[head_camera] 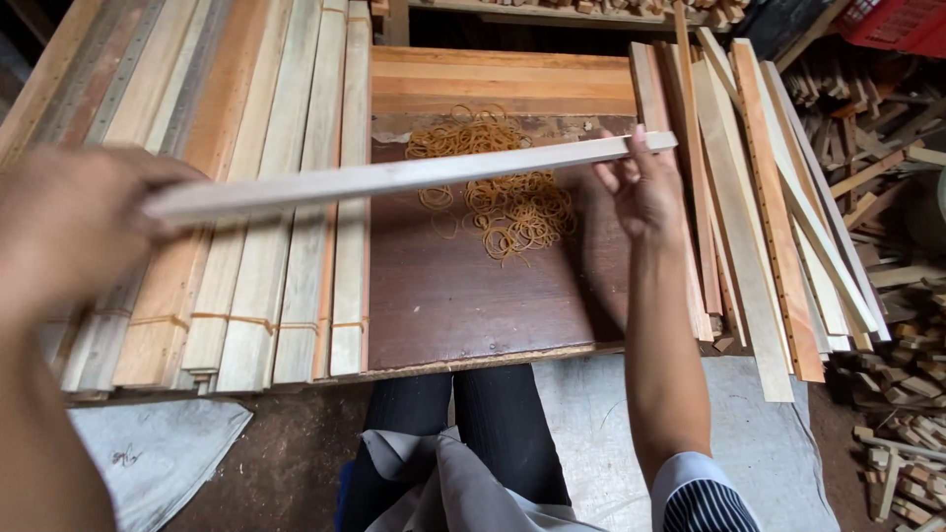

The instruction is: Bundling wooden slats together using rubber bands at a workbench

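Holding a pale wooden slat [394, 177] level above the dark board [463, 296], left hand [69, 232] clasps its left end, right hand [641, 187] pinches the right end (rubber bands [503, 182] heaped beneath).

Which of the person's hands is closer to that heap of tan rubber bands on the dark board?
The right hand. It grips the pale wooden slat just beside the heap of tan rubber bands. The left hand holds the slat's other end, far off over the bundled slats.
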